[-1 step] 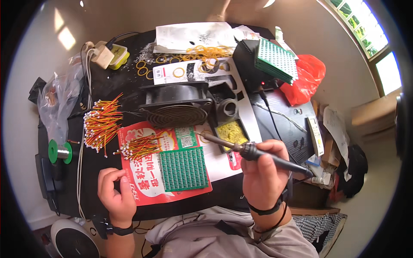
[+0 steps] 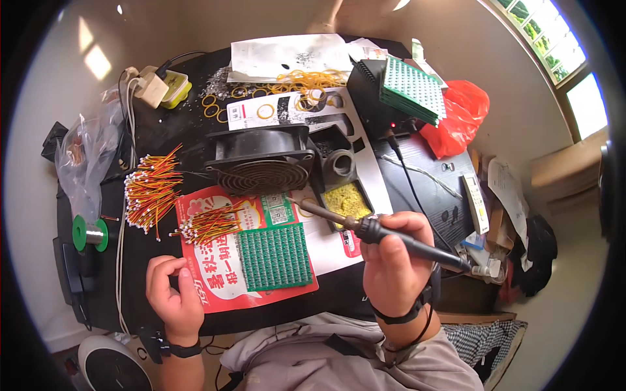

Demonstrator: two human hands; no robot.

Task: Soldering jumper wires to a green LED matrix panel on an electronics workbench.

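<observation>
My right hand point(image 2: 398, 267) grips a soldering iron point(image 2: 417, 247) by its black handle. The iron's bare tip points left, above the small green board piece point(image 2: 278, 210) beyond the panel. That panel, a green circuit board point(image 2: 275, 256) with rows of small parts, lies flat on a red and white printed sheet point(image 2: 225, 301). My left hand point(image 2: 175, 296) is loosely closed near the table's front edge, left of the board, with nothing visible in it. A small bundle of red and yellow wires point(image 2: 207, 225) with white ends rests on the sheet; a larger wire pile point(image 2: 153, 192) lies left of it.
A black fan point(image 2: 261, 159) stands behind the board. Beside it is an iron stand point(image 2: 339, 166) with yellow sponge point(image 2: 347, 201). Green boards point(image 2: 412, 90) are stacked on a black box at back right. A solder spool point(image 2: 90, 233) sits left; yellow rubber bands point(image 2: 310, 81) lie behind.
The whole view has shifted slightly. The soldering iron's tip sits a little farther left relative to the board. My left hand keeps its pose.
</observation>
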